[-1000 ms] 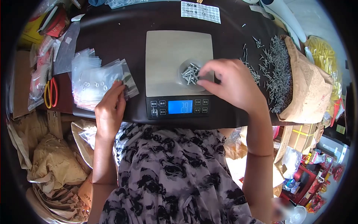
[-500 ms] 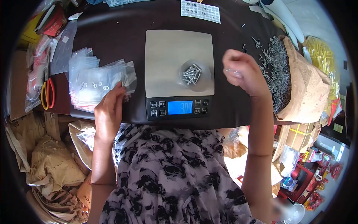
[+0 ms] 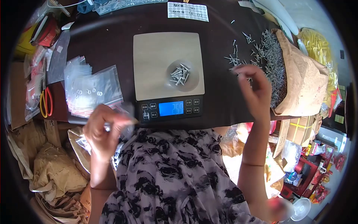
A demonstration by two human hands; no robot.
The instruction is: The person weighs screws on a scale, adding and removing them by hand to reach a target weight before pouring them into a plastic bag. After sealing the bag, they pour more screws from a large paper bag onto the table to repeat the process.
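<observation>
My left hand (image 3: 102,128) is closed on a clear plastic bag (image 3: 128,115), blurred by motion, at the table's front edge. Beside it lies a fanned stack of clear zip bags (image 3: 93,87) with red strips. A digital scale (image 3: 154,67) carries a small clear round dish (image 3: 194,80) with several screws (image 3: 180,74) inside; its lit display (image 3: 171,108) is hard to read. My right hand (image 3: 258,91) hovers by loose screws (image 3: 233,59) on the table, thumb and fingers apart, apparently holding nothing. A screw heap (image 3: 274,59) spills from a brown paper bag (image 3: 302,76).
Orange-handled scissors (image 3: 46,101) lie at the left edge among plastic packets. A sheet of round labels (image 3: 187,12) with handwriting is at the back. Brown paper sacks (image 3: 56,171) stand below on the left, and a carton (image 3: 300,128) on the right.
My left hand has pulled a bag off the stack toward me. My right hand has moved toward the heap and opened; more screws lie on the table there. The display digits have changed.
</observation>
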